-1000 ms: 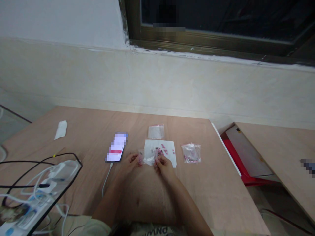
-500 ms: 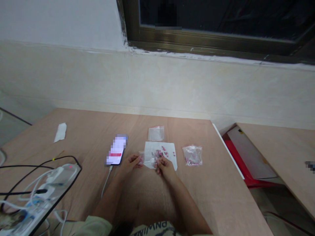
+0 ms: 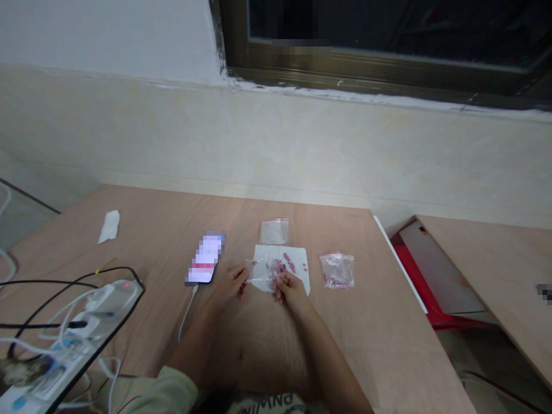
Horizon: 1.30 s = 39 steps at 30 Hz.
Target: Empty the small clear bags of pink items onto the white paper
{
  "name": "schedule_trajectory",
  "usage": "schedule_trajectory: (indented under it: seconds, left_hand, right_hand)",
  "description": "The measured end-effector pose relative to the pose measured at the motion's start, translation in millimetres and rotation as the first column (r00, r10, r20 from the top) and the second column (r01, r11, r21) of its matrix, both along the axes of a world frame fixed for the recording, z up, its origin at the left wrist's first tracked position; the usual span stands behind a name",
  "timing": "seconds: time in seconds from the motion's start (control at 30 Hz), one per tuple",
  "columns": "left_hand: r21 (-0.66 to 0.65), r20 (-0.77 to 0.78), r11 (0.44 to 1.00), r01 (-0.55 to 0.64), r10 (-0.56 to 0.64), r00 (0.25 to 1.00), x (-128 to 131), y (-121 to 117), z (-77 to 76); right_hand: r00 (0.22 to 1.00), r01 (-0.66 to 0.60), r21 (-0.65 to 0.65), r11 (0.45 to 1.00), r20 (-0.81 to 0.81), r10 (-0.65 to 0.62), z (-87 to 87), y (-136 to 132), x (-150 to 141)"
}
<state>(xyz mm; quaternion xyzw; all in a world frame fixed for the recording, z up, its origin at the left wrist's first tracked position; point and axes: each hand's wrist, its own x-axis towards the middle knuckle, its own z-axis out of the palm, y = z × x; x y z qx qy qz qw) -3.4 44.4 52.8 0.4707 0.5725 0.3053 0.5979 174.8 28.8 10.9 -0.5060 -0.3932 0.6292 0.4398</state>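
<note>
Right hand (image 3: 288, 286): thumb and fingers pinched on the right end of a clear bag (image 3: 260, 271), just below the centre of the frame. Pink pieces show at this end; whether all of them lie inside the bag cannot be told. Left hand (image 3: 235, 280): fingers closed at the bag's left edge, thumb uppermost. The bag is held roughly level between the two hands, partly over a white sheet (image 3: 302, 284).

On the sheet's upper right part, pink beads (image 3: 290, 262) lie loose, the main group in a slanting row, others apart near the right edge. Just above the sheet lies a flat bag (image 3: 275, 232) with a red strip along its top. Right of the sheet, apart from it, rests a crumpled bag (image 3: 337, 271) with pink contents along its bottom.

Left of the hands, a lit phone (image 3: 204, 258) lies tilted, a white cable (image 3: 187, 315) at its lower end. Lower left of the frame: a power strip (image 3: 112, 300) with plugs and tangled leads. Left, farther up: a white scrap (image 3: 109, 226). All rest on a wooden table (image 3: 379, 345).
</note>
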Motion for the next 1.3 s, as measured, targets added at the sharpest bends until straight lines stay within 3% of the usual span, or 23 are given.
schedule_trajectory:
  seconds: [0.33,0.6,0.8,1.1,1.3]
  left_hand:
    - [-0.024,0.058,0.999,-0.028,0.029,0.998,0,13,-18.3]
    - [-0.024,0.078,0.995,-0.096,0.098,0.992,2,23,-22.7]
    - [0.047,0.0,0.997,-0.069,0.069,0.998,6,24,-18.9]
    - [0.055,-0.023,0.998,-0.033,0.035,0.999,10,13,-0.1]
    - [0.083,-0.028,0.996,-0.03,0.032,0.999,8,10,-4.3]
  right_hand:
    - [0.999,0.022,-0.049,0.999,-0.048,-0.024,-4.2,1,-1]
    - [0.998,0.012,-0.037,0.999,-0.062,-0.014,0.8,2,0]
    - [0.997,0.03,-0.05,0.998,-0.076,-0.034,-2.2,2,-1]
    - [0.991,0.046,-0.066,0.997,-0.125,-0.054,-3.6,2,0]
    - [0.987,0.048,-0.078,0.996,-0.149,-0.059,-1.0,3,1]
